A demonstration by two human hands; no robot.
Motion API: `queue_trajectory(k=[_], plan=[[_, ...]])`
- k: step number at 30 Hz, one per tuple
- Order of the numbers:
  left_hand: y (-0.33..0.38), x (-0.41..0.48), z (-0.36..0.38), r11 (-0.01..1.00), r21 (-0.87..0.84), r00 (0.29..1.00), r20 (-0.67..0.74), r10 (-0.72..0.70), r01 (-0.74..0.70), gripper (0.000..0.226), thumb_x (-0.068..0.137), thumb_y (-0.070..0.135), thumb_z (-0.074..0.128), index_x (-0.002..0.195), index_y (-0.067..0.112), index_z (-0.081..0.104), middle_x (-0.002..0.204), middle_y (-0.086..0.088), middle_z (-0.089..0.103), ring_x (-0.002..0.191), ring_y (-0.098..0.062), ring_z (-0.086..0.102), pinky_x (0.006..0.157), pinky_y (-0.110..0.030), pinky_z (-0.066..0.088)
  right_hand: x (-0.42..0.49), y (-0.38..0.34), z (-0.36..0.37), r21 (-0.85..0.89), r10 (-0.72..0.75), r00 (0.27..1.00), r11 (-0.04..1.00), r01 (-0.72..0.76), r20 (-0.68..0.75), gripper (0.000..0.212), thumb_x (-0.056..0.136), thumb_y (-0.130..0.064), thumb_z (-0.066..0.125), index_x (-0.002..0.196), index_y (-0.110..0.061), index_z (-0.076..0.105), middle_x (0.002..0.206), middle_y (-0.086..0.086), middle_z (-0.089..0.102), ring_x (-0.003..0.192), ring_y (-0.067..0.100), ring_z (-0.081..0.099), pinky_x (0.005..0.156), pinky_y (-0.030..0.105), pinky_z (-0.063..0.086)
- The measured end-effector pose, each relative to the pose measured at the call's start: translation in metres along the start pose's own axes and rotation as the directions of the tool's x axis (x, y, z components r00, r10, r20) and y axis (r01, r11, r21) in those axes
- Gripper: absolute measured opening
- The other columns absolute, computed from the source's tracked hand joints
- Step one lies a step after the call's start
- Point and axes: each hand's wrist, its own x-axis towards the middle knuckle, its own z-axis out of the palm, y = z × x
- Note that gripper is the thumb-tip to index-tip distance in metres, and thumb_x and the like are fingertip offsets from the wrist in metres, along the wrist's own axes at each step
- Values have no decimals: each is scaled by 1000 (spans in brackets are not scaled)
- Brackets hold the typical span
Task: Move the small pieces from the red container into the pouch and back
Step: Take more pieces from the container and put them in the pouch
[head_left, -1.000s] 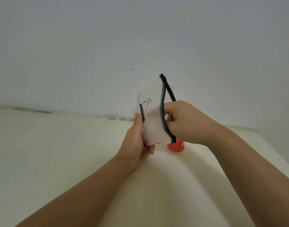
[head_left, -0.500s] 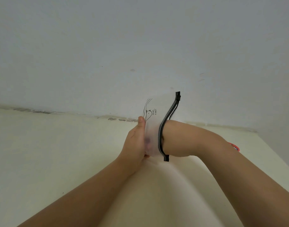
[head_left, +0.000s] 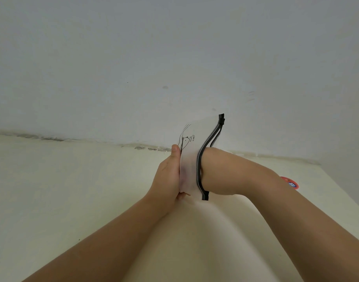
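My left hand holds the pouch upright by its closed edge, thumb on the near face and the other fingers curled behind it, pinching the frosted plastic flat. My right hand is pushed through the black zipper mouth up to the wrist, so it is hidden inside; I cannot tell whether those fingers are spread or closed on anything. A dim pinkish blur shows through the plastic low down, but I cannot make out any small pieces. The red container sits on the pale table behind my right forearm, well apart from the pouch, only its rim showing.

I judge I am reaching into the bottom of the pouch, either to drop pieces or to gather them. To do this well, I should keep the left pinch firm and low so the pouch does not fold over my wrist, and keep the mouth facing up and to the right so nothing spills. Inside, I should feel along the bottom seam and into the corners, where little things lodge. When I draw out, I should go slowly, since the zipper edge hugs my wrist and could drag the pouch along.
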Motion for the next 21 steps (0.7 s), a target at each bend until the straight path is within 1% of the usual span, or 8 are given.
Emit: queue_trajectory(k=[4,7,9,11,15,18,19,21], plan=[[-1,0,0,1000,17,1000,7,6,-6,56,96,63,31,82,23,66,61,-4,52,48,-19,47,45,-23,30,3,2,4,-75,41,999,996,-40,3,20,91,-9,40,73,-17,46,68,-4,36,69,17,37,53,23,26],[1,-1,1,1000,17,1000,-10,-22,22,53,96,63,32,82,26,66,70,-6,55,56,-20,50,48,-23,34,4,2,5,-34,87,995,996,-86,38,30,92,-9,35,64,-19,33,65,-5,27,77,14,35,50,22,19],[1,-1,1,999,2,999,-16,-49,49,52,96,63,33,84,26,67,66,-1,58,53,-16,54,47,-22,37,0,-3,0,-25,82,995,996,-81,59,38,94,-8,37,60,-20,26,63,-5,28,67,20,37,49,18,20],[0,0,1,999,-10,999,-3,-41,41,54,96,63,32,85,23,68,62,0,57,50,-16,53,45,-21,36,-3,-5,-4,5,76,996,997,-76,45,38,95,-9,44,60,-17,30,62,-3,35,53,16,36,48,17,27],[-3,4,0,999,51,1000,8,16,-16,62,96,65,26,74,17,57,46,-2,44,39,-20,38,45,-25,26,-1,-1,-4,106,38,999,994,-36,-13,23,83,-1,43,66,-17,44,72,1,49,68,22,49,63,32,42],[-6,8,-3,998,49,999,19,46,-47,68,97,64,23,80,10,61,46,-5,45,36,-20,37,43,-25,26,-4,0,-9,222,38,994,975,-14,-103,26,73,6,43,57,-14,44,59,2,47,52,19,42,47,25,39],[-7,9,-3,997,40,998,27,58,-59,72,97,64,23,85,7,64,48,-7,48,38,-21,39,42,-25,27,-5,-1,-12,252,29,990,968,6,-136,22,73,7,43,59,-8,51,57,3,49,49,19,42,44,22,38],[-7,11,-4,998,-1,997,43,65,-65,74,97,65,23,84,8,68,50,-11,54,40,-23,43,43,-26,27,-4,2,-13,319,18,969,946,63,-245,22,74,3,47,75,-5,68,61,-2,64,52,17,55,48,26,49]])
